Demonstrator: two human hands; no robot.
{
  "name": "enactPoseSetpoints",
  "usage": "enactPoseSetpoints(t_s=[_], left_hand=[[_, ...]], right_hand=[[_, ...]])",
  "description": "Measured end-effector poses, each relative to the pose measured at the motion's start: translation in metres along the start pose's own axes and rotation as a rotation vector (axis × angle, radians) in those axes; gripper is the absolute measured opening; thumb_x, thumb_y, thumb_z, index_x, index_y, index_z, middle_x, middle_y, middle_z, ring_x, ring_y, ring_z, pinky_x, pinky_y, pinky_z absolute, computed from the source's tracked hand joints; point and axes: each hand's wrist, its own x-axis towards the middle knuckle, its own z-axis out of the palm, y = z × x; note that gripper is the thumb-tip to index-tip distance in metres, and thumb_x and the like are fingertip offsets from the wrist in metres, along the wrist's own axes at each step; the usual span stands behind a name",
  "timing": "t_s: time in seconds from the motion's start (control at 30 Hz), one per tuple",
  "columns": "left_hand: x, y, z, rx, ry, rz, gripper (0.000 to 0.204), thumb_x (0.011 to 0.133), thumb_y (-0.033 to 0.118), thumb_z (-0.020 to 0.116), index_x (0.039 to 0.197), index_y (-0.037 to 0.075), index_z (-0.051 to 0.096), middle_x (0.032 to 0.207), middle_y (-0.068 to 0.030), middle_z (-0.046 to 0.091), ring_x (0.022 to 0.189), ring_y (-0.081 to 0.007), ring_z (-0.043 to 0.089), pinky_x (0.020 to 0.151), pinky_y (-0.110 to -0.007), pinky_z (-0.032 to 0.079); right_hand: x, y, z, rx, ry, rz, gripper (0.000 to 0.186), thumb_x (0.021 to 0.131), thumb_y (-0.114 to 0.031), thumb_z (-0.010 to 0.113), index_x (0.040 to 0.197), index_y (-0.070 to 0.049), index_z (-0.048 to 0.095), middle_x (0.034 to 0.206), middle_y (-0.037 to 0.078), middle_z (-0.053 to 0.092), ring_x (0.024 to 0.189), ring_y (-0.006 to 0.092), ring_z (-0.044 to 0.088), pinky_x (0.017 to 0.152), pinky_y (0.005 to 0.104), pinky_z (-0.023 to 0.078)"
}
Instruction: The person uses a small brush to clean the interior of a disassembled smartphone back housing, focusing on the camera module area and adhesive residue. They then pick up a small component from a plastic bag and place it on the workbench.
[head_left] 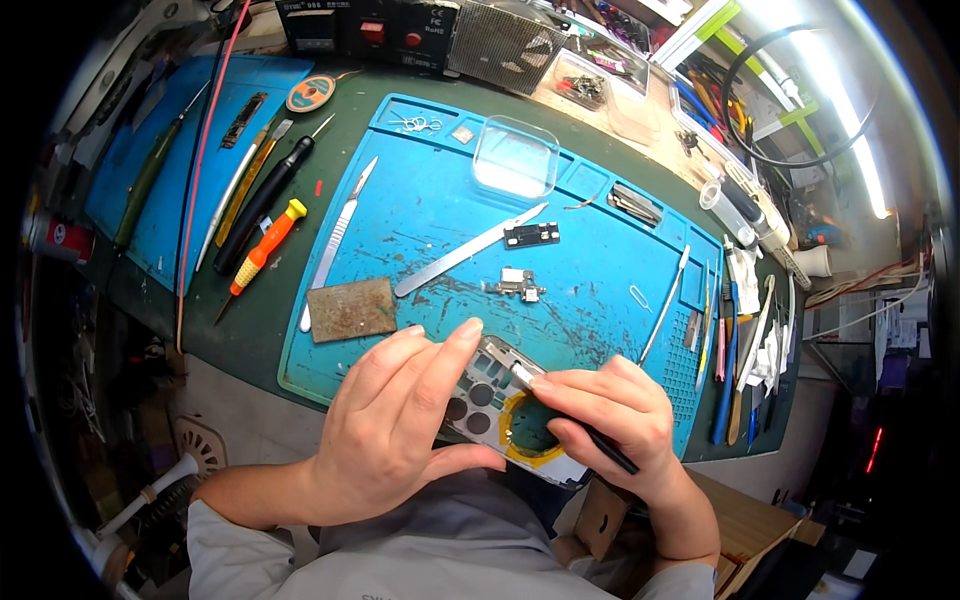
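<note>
A metal device housing (485, 370) with dark round discs and a yellow-rimmed opening is held low over the near edge of the blue mat (590, 320). My left hand (395, 420) holds it from the left, index finger raised at its top corner and thumb along its lower edge. My right hand (620, 425) is closed on a slim black-handled tool (610, 450), its metal front end over the housing's upper part. Just beyond lie a small metal component (518, 285), a dark bracket (532, 234), a steel blade tool (450, 262) and a worn rectangular plate (350, 310).
A clear plastic box (515, 160) sits on the mat's back. A second mat (170, 160) with several tools and a screwdriver (265, 250) are at left. More tools (750, 340) line the right edge. A dark power unit (370, 30), parts bins and a bright lamp (840, 120) stand behind.
</note>
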Motion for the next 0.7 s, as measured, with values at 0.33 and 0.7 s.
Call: enactPoseSetpoints(t_s=[0.33,0.7], left_hand=[[-0.0016,0.0017,0.0016,0.014,0.007,0.005,0.115,0.069,0.053,0.092,0.153,-0.010,0.045,0.134,-0.0182,0.072,0.130,-0.0343,0.059,0.114,-0.045,0.046],[-0.0028,0.0006,0.0022,0.001,0.015,-0.001,0.103,0.074,0.049,0.089,0.151,-0.006,0.049,0.153,-0.0142,0.059,0.125,-0.0366,0.059,0.108,-0.047,0.050]], right_hand=[[-0.0005,-0.0013,0.0037,0.004,0.011,0.003,0.040,0.087,-0.008,0.082,0.127,-0.005,0.076,0.119,0.009,0.079,0.078,0.0177,0.067,0.063,0.0310,0.044],[-0.0005,-0.0063,0.0027,-0.063,0.021,-0.036,0.044,0.084,-0.011,0.083,0.127,-0.005,0.076,0.120,0.010,0.079,0.070,0.0185,0.062,0.062,0.0312,0.046]])
